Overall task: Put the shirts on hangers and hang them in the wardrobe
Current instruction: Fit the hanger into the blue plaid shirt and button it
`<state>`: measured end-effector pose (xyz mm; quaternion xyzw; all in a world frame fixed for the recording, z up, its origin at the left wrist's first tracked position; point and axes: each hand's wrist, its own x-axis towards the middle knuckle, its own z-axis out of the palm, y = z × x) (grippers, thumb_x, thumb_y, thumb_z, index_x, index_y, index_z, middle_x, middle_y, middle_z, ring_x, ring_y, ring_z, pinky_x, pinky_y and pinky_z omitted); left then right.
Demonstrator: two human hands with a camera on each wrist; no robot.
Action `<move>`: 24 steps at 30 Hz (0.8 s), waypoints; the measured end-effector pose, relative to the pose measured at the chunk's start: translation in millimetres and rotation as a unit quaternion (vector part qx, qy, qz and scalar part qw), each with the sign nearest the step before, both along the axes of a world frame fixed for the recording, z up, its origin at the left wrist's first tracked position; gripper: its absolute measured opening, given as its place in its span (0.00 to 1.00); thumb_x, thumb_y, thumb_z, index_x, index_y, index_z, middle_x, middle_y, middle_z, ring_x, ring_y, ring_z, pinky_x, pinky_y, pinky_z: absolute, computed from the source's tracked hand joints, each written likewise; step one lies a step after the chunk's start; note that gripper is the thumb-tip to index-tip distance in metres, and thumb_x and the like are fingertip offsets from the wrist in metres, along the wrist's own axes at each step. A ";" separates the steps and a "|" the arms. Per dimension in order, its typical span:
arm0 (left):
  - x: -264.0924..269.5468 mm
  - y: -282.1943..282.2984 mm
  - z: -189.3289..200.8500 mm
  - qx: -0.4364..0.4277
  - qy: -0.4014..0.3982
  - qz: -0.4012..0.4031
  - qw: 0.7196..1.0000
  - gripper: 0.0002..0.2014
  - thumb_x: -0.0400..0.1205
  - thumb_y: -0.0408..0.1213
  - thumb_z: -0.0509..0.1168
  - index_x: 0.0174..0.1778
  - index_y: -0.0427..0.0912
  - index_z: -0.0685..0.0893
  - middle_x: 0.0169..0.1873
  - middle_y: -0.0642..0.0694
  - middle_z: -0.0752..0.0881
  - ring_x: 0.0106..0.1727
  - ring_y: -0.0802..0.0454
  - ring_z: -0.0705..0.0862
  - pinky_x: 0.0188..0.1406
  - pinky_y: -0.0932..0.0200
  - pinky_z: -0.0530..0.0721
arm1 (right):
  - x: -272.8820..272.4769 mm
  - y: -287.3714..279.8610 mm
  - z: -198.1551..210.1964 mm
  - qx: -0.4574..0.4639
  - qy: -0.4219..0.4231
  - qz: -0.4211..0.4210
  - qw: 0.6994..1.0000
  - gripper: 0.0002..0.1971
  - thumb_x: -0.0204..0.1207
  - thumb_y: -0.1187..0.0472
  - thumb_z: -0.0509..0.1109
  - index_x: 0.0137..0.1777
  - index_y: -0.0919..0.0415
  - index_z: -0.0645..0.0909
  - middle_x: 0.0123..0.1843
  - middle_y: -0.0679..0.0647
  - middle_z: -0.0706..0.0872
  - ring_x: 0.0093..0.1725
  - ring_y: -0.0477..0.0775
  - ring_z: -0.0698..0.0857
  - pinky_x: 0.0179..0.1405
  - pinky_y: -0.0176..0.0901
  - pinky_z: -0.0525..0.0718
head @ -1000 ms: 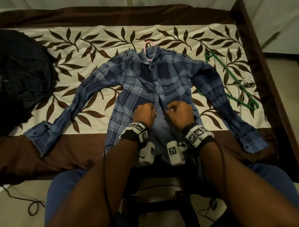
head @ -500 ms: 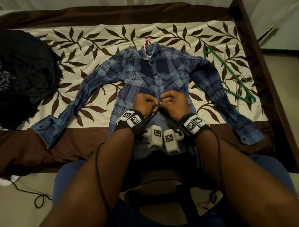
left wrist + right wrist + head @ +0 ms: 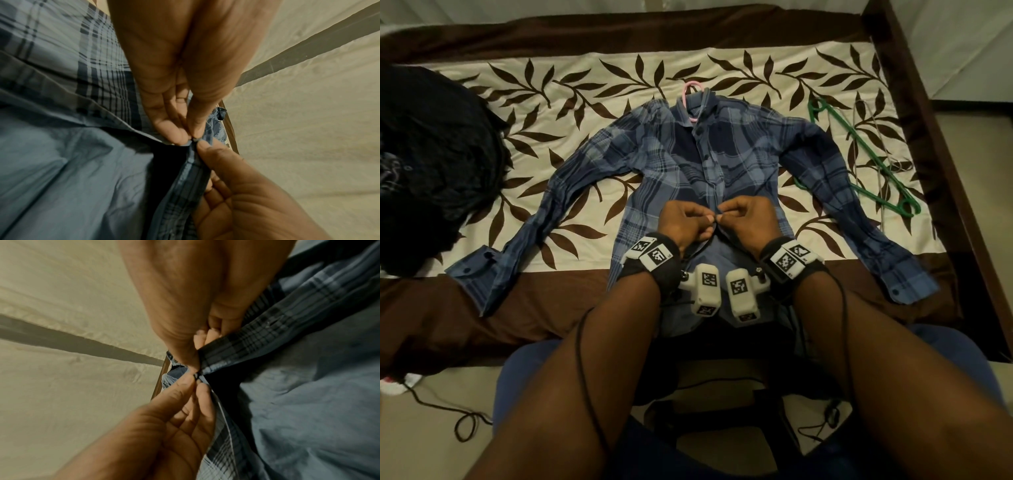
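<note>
A blue plaid shirt [image 3: 743,154] lies flat on the bed, front up and sleeves spread. A pink hanger's hook [image 3: 690,94] sticks out at its collar. The upper front is buttoned, and the lower front gapes open below my hands. My left hand [image 3: 709,221] and right hand [image 3: 723,216] meet at the middle of the placket. The left hand [image 3: 190,138] pinches one front edge beside a dark button [image 3: 194,139]. The right hand [image 3: 195,369] pinches the other plaid edge [image 3: 236,344] at the same button [image 3: 196,376].
A green hanger [image 3: 859,154] and a thin wire hanger [image 3: 887,192] lie right of the shirt. A black garment pile [image 3: 431,154] sits at the bed's left. The dark bed frame [image 3: 928,137] runs along the right. A cable [image 3: 465,421] trails on the floor.
My hands have moved a little up the shirt front and closed together, so the fingertips now meet at one button on the placket.
</note>
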<state>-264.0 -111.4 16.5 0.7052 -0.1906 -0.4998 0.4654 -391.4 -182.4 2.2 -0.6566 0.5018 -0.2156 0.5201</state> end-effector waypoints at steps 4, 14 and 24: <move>-1.3 0.1 0.6 -0.001 0.006 0.007 1.000 0.07 0.81 0.22 0.69 0.39 0.34 0.87 0.30 0.40 0.86 0.25 0.55 0.83 0.33 0.64 0.88 | -3.2 2.6 -0.8 0.055 -0.029 -0.014 0.998 0.09 0.73 0.74 0.76 0.53 0.67 0.88 0.44 0.62 0.91 0.43 0.55 0.90 0.53 0.51 0.90; -0.6 -0.5 4.1 -0.002 -0.025 -0.022 0.999 0.07 0.80 0.22 0.70 0.38 0.36 0.88 0.31 0.38 0.87 0.29 0.52 0.85 0.34 0.62 0.88 | -3.3 14.6 2.4 0.015 -0.030 -0.050 0.998 0.11 0.69 0.73 0.79 0.48 0.60 0.86 0.39 0.51 0.88 0.39 0.46 0.87 0.40 0.30 0.87; 2.0 1.3 4.2 0.004 -0.015 -0.028 0.999 0.06 0.81 0.21 0.69 0.40 0.33 0.87 0.32 0.37 0.87 0.28 0.52 0.85 0.32 0.63 0.88 | -3.5 14.8 4.7 0.011 -0.032 -0.047 0.998 0.11 0.71 0.71 0.80 0.53 0.66 0.89 0.44 0.55 0.91 0.40 0.44 0.89 0.39 0.27 0.86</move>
